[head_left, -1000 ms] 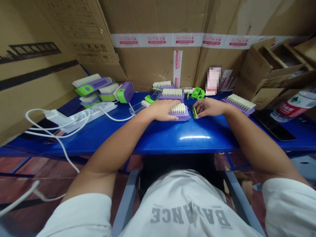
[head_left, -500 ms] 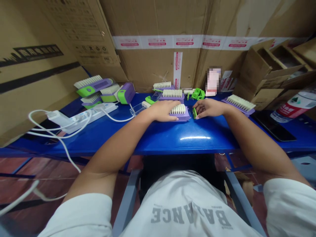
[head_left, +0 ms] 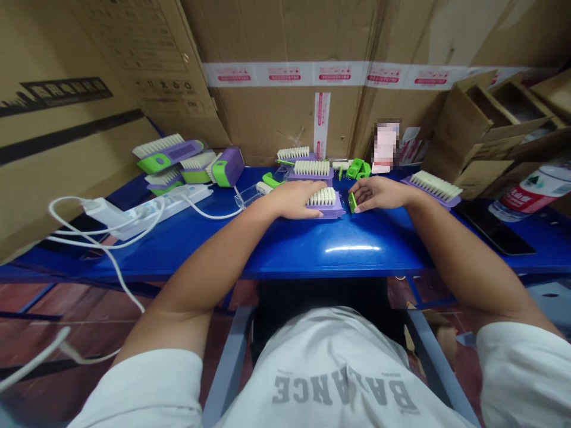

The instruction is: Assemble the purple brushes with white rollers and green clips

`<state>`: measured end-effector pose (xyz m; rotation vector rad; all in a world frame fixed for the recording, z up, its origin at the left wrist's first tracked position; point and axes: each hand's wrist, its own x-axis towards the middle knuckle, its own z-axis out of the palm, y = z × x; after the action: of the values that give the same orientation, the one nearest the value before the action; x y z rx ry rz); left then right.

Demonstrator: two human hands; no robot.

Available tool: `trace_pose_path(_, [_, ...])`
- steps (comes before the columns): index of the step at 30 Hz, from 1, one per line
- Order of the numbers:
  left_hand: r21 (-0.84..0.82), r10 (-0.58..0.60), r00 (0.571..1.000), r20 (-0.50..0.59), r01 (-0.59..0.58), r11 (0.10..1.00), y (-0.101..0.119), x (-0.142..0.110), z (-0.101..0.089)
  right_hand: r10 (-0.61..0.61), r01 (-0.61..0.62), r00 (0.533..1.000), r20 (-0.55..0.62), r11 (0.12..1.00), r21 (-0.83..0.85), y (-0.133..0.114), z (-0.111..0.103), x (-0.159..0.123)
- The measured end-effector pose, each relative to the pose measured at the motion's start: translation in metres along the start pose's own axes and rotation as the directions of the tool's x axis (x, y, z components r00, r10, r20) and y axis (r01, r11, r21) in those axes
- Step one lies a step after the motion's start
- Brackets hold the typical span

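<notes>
In the head view, my left hand (head_left: pixel 297 200) is wrapped round a purple brush body (head_left: pixel 328 211) with pale bristles facing up; its left end is under my palm. My right hand (head_left: pixel 375 194) pinches a small green plastic piece (head_left: pixel 353 203) between thumb and fingers, just right of the brush body's open end. A narrow gap lies between the two parts. Behind them rests another purple brush body (head_left: pixel 311 173), with one more farther back. Green loose parts (head_left: pixel 358 169) lie on the table beyond my right hand.
On the left of the blue table (head_left: pixel 303 249) are several purple-green brushes (head_left: pixel 172 157) and a white power strip (head_left: pixel 156 211) with cables. At right lie a purple brush body (head_left: pixel 432 187), a black phone (head_left: pixel 497 229) and a bottle (head_left: pixel 530 193). Cardboard (head_left: pixel 285 119) walls the back.
Both hands stay almost still on the brush body and the green piece. The view has shifted very slightly.
</notes>
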<state>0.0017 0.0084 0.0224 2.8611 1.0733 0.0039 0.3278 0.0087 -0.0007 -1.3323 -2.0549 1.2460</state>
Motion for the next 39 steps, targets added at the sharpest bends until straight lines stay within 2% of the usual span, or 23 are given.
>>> trace_pose_path(16, [0.003,0.013,1.000,-0.013,-0.013,1.000,-0.003,0.001,0.003,0.015,-0.015,1.000,0.010,0.999,0.047,-0.001,0.002,0.002])
trace_pose_path(39, [0.020,0.010,1.000,-0.005,-0.010,1.000,-0.002,0.002,0.002,-0.031,0.031,1.000,0.002,0.999,-0.040,-0.003,0.010,0.004])
